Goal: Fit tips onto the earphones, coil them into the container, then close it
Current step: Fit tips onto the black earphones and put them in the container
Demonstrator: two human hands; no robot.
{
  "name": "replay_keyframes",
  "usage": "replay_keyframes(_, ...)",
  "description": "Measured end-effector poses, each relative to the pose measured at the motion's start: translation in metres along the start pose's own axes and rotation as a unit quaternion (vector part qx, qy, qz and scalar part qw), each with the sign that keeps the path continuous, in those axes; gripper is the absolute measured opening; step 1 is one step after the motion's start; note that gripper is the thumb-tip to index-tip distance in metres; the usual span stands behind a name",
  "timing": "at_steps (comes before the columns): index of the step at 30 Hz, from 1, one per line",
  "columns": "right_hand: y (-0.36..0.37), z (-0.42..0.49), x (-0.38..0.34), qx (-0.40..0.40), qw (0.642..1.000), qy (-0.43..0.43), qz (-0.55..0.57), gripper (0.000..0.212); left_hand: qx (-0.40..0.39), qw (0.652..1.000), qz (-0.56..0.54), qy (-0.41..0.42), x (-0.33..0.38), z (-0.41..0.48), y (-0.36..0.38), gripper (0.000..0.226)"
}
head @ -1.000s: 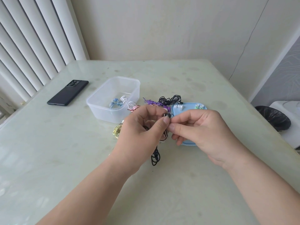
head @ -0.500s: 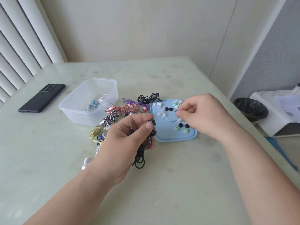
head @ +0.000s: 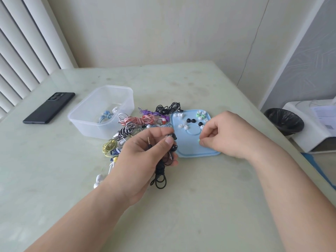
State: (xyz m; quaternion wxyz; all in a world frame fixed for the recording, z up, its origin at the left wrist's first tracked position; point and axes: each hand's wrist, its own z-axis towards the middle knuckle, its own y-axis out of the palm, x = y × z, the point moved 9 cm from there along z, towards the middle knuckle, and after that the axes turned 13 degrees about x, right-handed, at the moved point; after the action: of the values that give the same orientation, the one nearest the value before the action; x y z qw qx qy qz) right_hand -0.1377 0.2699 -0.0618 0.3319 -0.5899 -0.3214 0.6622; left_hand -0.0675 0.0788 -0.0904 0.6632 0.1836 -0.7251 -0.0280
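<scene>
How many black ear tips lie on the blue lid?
3. Two black tips lie side by side on the far half of the blue lid; the third lies right of them, beside the right hand, which may hide more.

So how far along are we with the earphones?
Done: one blue pair lies coiled in the clear container. In hand: the left hand grips a black earphone bundle, and the right hand pinches a pale green tip at the blue lid. Left: the pile of coloured earphones beside the container, the loose tips on the lid, and closing the open container.
</scene>
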Motion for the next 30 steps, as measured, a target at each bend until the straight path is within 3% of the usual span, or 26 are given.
replay_keyframes(12,0.002,0.001,0.0,0.002,1.0,-0.004,0.013,0.012,0.014,0.999,-0.027,-0.018,-0.001,0.002,-0.003,0.017)
replay_keyframes(20,-0.017,0.01,0.014,0.087,0.995,0.024,0.034,0.019,0.012,0.999,-0.023,-0.021,-0.004,0.003,-0.004,0.016)
replay_keyframes(30,-0.01,0.007,0.017,0.016,0.999,0.048,-0.015,0.008,0.013,1.0,-0.014,-0.013,-0.005,0.005,-0.005,0.016)
